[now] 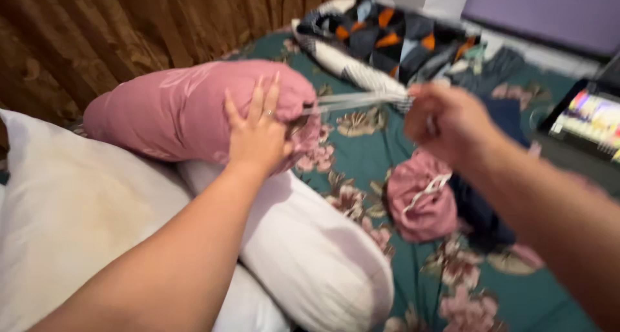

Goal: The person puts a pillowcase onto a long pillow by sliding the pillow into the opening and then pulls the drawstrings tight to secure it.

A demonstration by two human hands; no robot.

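while the left hand (258,135) lies flat and spread on the end of the pink bolster (187,109), the right hand (445,122), blurred, is clenched on the white drawstring (352,101) stretched taut from the bolster's mouth. the bolster rests on a white pillow (303,248) on the bed (361,157), whose sheet is green and floral. a bunched pink cover (420,203) lies near the right forearm.

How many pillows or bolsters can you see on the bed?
3: a pink bolster under the left hand, a white bolster beneath it, a white pillow at left. Others may be hidden.
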